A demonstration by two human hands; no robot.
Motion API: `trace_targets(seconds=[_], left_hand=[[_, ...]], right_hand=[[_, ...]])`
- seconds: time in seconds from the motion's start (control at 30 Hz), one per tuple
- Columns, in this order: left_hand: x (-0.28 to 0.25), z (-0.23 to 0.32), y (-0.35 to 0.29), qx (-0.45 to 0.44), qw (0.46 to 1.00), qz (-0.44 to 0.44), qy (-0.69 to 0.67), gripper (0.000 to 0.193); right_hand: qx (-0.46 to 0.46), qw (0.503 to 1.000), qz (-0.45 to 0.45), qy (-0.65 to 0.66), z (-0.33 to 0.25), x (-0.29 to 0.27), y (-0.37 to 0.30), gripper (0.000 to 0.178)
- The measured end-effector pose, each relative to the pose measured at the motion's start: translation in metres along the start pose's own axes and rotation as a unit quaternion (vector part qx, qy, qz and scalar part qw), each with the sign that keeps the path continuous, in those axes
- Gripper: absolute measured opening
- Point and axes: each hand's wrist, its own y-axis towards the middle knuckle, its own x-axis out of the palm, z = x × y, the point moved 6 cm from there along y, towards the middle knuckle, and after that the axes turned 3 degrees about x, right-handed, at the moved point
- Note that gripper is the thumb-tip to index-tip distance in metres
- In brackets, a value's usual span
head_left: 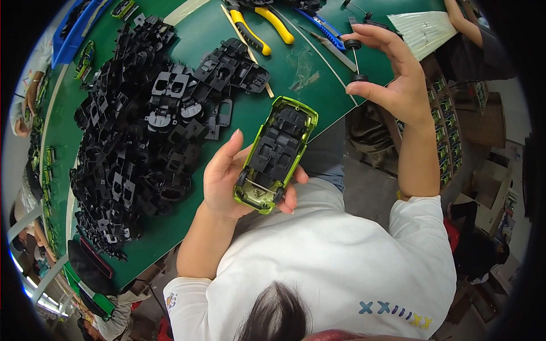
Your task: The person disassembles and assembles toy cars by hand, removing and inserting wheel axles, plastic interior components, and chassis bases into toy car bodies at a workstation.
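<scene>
My left hand (pixel 224 176) is closed around a green toy car body (pixel 310 128), which lies underside up across the palm. Inside the shell sits a black interior piece (pixel 273 148). At the car's near end a thin axle (pixel 260 186) with black wheels lies across the shell. Over the table's right side, my right hand (pixel 398 74) pinches another wheel axle (pixel 356 58) between thumb and fingertips. That axle is a thin metal rod with a black wheel at each end, held upright in the picture and apart from the car.
A large heap of black plastic parts (pixel 131 142) covers the left of the green table (pixel 193 224). Beyond lie yellow-black pliers (pixel 250 34), a wooden stick (pixel 245 42), a blue cutter knife (pixel 318 27) and clear plastic film (pixel 304 74). A blue bin (pixel 71 40) stands far left.
</scene>
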Motion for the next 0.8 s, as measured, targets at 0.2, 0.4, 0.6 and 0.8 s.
trace_targets(seconds=[0.2,0.4,0.6,0.8], left_hand=[[0.0,0.0,0.0,0.003,1.0,0.002,-0.002,0.077],[-0.002,0.001,-0.001,0.005,1.0,0.005,0.02,0.067],[0.0,0.001,-0.002,0.026,0.988,0.067,0.138,0.054],[0.0,0.003,-0.003,0.035,0.977,0.112,0.18,0.059]], right_hand=[[-0.017,0.999,0.019,-0.023,0.003,0.004,-0.003,0.069],[-0.021,0.999,0.008,-0.024,0.003,0.014,-0.006,0.067],[0.008,0.999,-0.028,-0.034,0.003,0.025,-0.014,0.07],[-0.024,0.999,-0.014,-0.046,-0.005,0.037,-0.019,0.063]])
